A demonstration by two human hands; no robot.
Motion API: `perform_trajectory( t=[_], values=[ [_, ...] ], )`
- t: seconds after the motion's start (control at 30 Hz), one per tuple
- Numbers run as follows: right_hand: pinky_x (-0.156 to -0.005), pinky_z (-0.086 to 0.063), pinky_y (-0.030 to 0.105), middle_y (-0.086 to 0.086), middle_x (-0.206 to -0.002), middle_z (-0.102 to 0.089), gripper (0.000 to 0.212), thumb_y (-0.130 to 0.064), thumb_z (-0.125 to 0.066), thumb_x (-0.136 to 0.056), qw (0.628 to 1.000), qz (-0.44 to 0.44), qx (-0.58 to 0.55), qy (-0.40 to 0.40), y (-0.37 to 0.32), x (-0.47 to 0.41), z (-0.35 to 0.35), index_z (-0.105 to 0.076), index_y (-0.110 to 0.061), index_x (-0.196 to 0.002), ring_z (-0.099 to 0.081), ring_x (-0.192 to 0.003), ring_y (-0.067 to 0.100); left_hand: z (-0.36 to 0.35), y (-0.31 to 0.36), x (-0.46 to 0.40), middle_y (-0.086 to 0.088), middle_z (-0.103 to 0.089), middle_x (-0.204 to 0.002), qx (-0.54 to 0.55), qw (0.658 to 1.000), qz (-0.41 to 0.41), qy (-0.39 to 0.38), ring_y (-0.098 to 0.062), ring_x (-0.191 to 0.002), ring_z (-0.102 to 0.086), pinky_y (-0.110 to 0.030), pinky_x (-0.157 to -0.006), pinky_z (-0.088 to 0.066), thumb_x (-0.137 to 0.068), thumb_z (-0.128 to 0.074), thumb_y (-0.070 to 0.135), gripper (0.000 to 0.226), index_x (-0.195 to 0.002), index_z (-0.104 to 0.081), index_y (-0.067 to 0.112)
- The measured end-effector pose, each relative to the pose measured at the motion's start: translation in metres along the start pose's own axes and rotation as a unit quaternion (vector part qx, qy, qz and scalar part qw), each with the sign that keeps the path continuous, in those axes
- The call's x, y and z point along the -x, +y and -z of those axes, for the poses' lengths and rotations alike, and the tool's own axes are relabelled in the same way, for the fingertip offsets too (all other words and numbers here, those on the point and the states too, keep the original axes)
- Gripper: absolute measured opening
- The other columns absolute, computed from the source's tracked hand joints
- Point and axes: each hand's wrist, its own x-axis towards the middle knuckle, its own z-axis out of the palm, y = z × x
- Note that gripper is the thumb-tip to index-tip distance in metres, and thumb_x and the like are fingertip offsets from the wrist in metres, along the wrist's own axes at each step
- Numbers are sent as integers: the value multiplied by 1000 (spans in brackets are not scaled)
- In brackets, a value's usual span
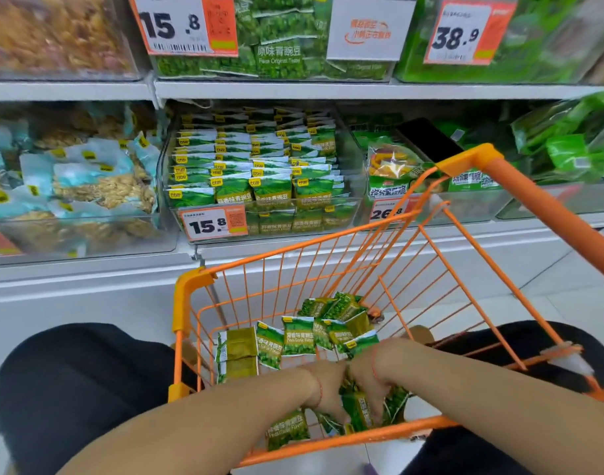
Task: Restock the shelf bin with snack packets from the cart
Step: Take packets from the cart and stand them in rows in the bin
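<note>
A: Head view, and both arms reach down into the orange cart [389, 430]. The left hand [328, 389] and right hand [367, 382] sit side by side at its near edge, wrists almost touching, backs up, fingers pointing down into the heap.

B: What are they on?

A: Green snack packets [297, 335]. Loose ones lie across the cart floor towards the far corner; a clump sits right under the hands. The fingers look curled round that clump, packets poking out between them, though the fingertips themselves are buried, so I can't tell exactly how they close.

B: Handling?

A: Light, I'd say, and soft. Small crinkly pillow packs, probably slick, likely to slide out of a big handful. Best gathered from both sides and squeezed gently, or taken by the flat seam ends.

B: And the target?

A: The clear shelf bin [259, 204], straight ahead beyond the cart's far edge, already holding rows of the same packets upright behind the price tag [213, 222].
</note>
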Motion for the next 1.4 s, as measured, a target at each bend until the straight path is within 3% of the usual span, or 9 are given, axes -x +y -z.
perform_trajectory(
  t=[0.1, 0.27, 0.43, 0.7, 0.93, 1.07, 1.17, 1.27, 1.4],
  values=[
    [-67, -44, 34, 0, -69, -46, 43, -30, -70, -84, 998, 25, 11, 63, -4, -10, 1, -61, -3, -116, -51, -79, 24, -6, -2, -2, -12, -52, -136, 25, 1000, 17, 0, -32, -119, -52, -40, -98, -46, -79, -73, 41, 77, -140, -37, 11],
    [-69, -43, 37, 2, -56, -44, 41, -33, -66, -86, 997, 7, -46, 57, 16, -21, 7, -46, -13, -57, -42, -54, 22, 5, -7, -8, -16, -45, -141, 68, 997, 25, -20, -33, -122, -49, -41, -96, -46, -78, -77, 33, 89, -144, -24, 6],
    [-56, -38, 34, 2, -55, -39, 41, -33, -64, -89, 987, -38, -121, 102, 39, -1, 15, -45, -10, -59, -36, -51, 17, -5, -9, -2, -14, -38, -147, 80, 996, 41, -23, -32, -129, -44, -39, -105, -41, -80, -75, 30, 92, -149, -19, 9],
    [-54, -46, 30, 4, -59, -38, 40, -25, -66, -86, 912, -52, -344, 218, 60, -2, 15, -40, -15, -56, -47, -50, 16, 27, -15, 14, -13, -57, -131, 142, 981, 130, 28, -22, -95, -60, -30, -75, -51, -79, -76, 17, 69, -139, -43, 5],
    [-50, -48, 17, 1, -57, -27, 43, -17, -66, -86, 807, 75, -518, 272, 51, 31, 29, -34, -15, -58, -51, -40, 3, 61, -46, 81, -4, -65, -113, 142, 970, 147, 135, -20, -105, -62, -24, -81, -52, -77, -76, 15, 56, -129, -55, 15],
    [-59, -54, 20, -1, -61, -22, 43, -11, -64, -87, 716, 147, -591, 341, 51, 50, 34, -31, -15, -60, -40, -41, 0, 79, -62, 120, 16, -63, -62, 380, 906, 57, 176, 5, -62, -57, -11, -52, -41, -83, -66, -5, 36, -110, -58, 17],
    [-75, -58, 34, 5, -78, -43, 10, -12, -63, -89, 636, 165, -655, 373, 48, 63, 37, -57, -11, -81, -54, -75, 10, 90, -59, 135, 5, -69, -81, 533, 820, 2, 210, -4, -71, -63, -19, -58, -49, -84, -61, -10, 42, -119, -53, 12],
    [-74, -57, 30, 12, -141, -40, 62, -14, -60, -91, 596, 161, -690, 377, 44, 65, 34, -30, -1, -144, -52, -118, 25, 97, -54, 131, 7, -71, -78, 636, 736, -44, 228, -3, -69, -68, -21, -61, -53, -79, -67, -11, 48, -117, -55, 15],
    [-67, -58, 27, 4, -151, -29, 69, -19, -54, -95, 540, 181, -734, 370, 29, 67, 30, -14, -11, -151, -47, -126, 26, 103, -39, 118, -19, -60, -126, 692, 673, -78, 249, -14, -100, -64, -26, -74, -56, -79, -64, -11, 60, -134, -48, 8]
  ],
)
